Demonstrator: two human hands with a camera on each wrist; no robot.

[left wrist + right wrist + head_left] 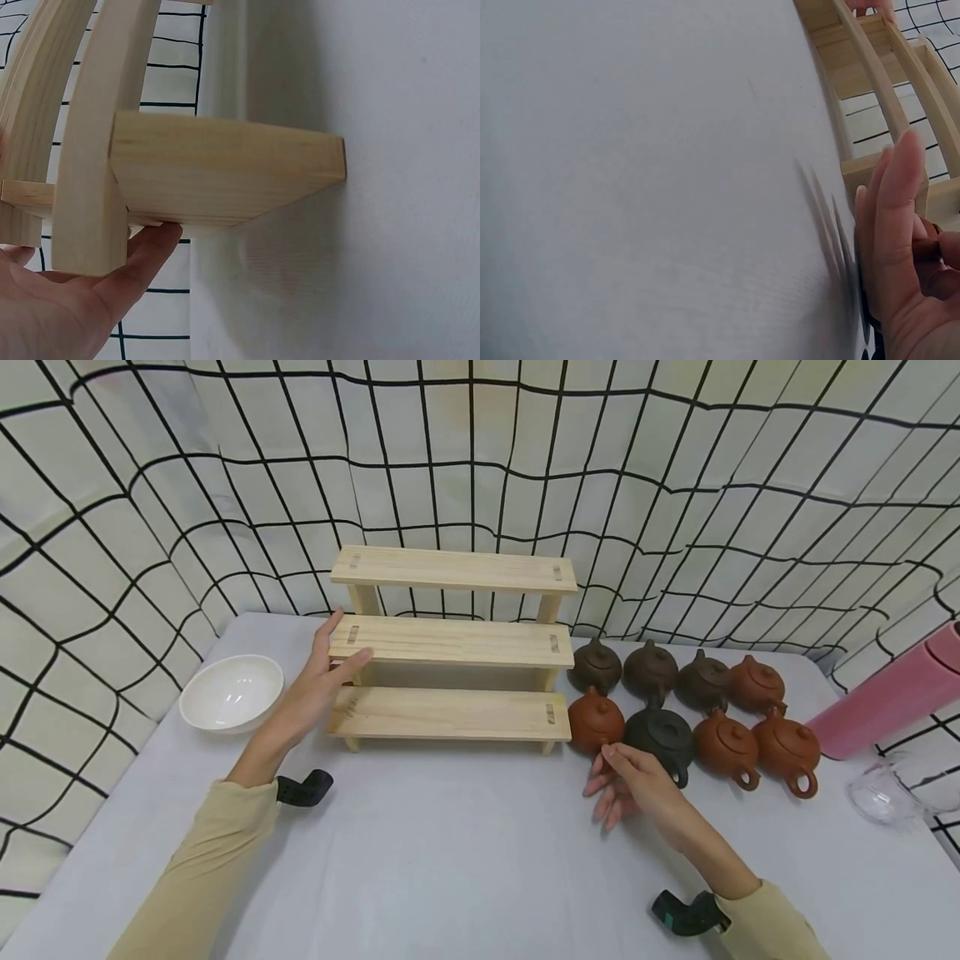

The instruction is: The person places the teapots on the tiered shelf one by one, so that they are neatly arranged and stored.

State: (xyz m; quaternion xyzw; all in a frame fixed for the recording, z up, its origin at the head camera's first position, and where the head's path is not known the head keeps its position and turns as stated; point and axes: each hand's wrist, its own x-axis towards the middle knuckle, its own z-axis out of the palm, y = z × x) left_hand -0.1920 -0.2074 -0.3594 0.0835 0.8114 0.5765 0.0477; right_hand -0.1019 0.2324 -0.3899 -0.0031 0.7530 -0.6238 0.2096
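Observation:
A three-tier wooden display shelf of pale wood stands on the table. My left hand grips the left end of its middle board, thumb in front and fingers behind; the left wrist view shows that hand against the shelf's side. A reddish-brown clay teapot sits beside the bottom board's right end. My right hand pinches its handle between thumb and index finger, the other fingers extended. In the right wrist view, the handle is partly hidden by the hand.
Several more clay teapots, including a black one and a dark brown one, stand in two rows at the right. Beyond them are a pink cylinder and a clear glass vessel. A white bowl stands at left. Black netting surrounds the table.

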